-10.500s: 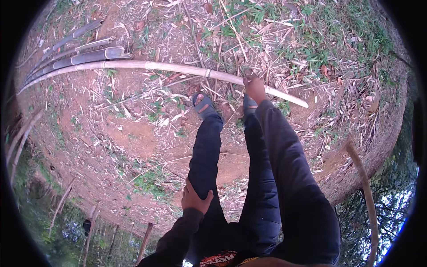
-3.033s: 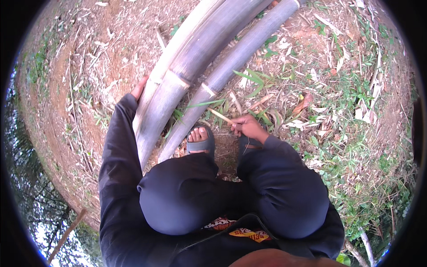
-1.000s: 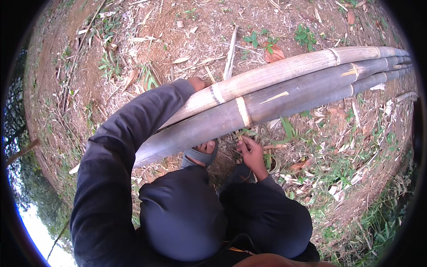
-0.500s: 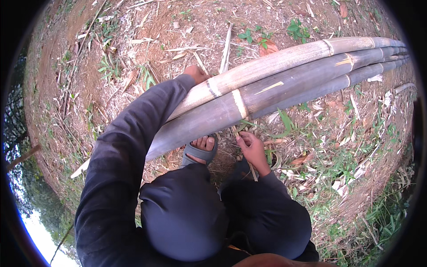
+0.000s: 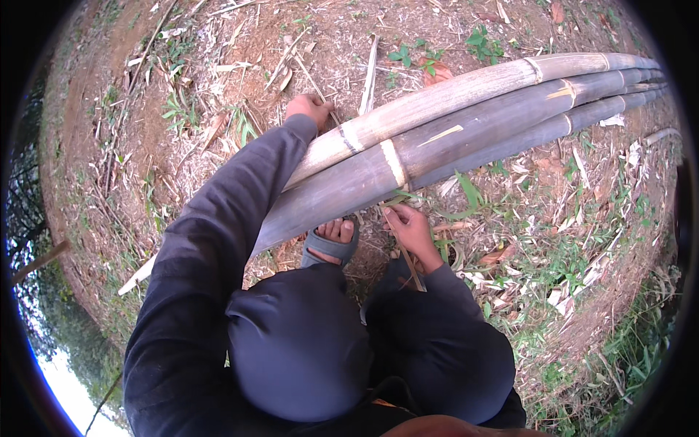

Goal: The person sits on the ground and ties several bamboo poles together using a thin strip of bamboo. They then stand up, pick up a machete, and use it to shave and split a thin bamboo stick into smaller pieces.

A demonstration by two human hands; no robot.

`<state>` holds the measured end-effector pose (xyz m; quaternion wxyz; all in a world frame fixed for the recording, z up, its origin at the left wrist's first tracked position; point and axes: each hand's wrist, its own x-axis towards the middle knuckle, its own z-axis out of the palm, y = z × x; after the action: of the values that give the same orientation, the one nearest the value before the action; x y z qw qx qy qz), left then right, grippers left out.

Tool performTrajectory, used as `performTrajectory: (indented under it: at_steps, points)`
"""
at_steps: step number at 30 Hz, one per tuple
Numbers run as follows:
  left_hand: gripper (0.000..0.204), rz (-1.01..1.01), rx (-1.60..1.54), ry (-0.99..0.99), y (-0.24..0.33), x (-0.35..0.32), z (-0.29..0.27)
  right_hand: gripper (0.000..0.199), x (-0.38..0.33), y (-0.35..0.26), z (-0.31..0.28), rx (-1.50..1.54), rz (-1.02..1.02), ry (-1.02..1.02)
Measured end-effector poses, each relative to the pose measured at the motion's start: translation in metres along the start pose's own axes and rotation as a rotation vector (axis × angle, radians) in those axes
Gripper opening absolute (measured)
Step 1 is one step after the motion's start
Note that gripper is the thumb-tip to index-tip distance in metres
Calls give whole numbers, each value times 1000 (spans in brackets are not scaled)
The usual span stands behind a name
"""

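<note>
Three long grey-brown bamboo poles (image 5: 466, 124) lie bundled across the ground, running from my left knee out to the upper right. My left hand (image 5: 309, 109) reaches over the top pole and rests on its far side, arm laid along the bundle. My right hand (image 5: 410, 227) is just below the poles, pinching a thin bamboo strip (image 5: 408, 258) that slants down toward my knee. My foot in a grey sandal (image 5: 331, 244) stands under the poles' near end.
Bare reddish soil with dry leaves, twigs and split bamboo slivers (image 5: 370, 73) lies all around. Patches of green weeds (image 5: 582, 262) grow at the right. Trees and sky show at the lower left rim.
The view has drifted slightly, so the bundle now sits a little lower and flatter in the picture. My right hand has stayed below the poles, still on the thin strip.
</note>
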<state>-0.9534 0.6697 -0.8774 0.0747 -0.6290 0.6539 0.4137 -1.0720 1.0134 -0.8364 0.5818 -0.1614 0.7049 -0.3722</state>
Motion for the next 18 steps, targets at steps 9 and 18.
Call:
performTrajectory:
  at_steps: [9,18]
  points:
    - [27,224,-609,52,35,-31,-24,33,-67,21,-37,-22,163,-121]
    - [34,191,-1051,-432,38,-40,-48,32,-99,-4,-41,190,194,-216]
